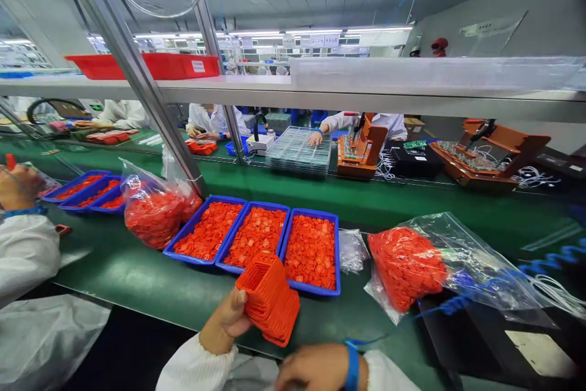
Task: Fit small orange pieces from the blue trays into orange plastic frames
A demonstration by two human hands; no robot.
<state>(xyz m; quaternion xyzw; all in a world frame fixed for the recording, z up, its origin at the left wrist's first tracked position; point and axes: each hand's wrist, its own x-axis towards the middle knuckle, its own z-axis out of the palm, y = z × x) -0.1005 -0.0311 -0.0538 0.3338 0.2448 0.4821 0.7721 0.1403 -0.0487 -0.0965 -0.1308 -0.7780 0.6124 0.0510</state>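
My left hand (229,321) grips a stack of flat orange plastic parts (269,299), held up just in front of the blue trays. My right hand (311,369) sits low at the frame's bottom edge, below the stack; it wears a blue wrist strap (351,366), and its fingers are blurred and mostly cut off. Three blue trays (256,235) filled with small orange parts lie side by side on the green belt (137,275) right behind the stack.
Clear bags of orange parts lie on the belt, one to the left (153,211) and one to the right (412,266). A co-worker's sleeve (22,254) is at far left beside more blue trays (86,191). Across the belt other people work at orange fixtures (361,150) and a pile of clear trays (297,150).
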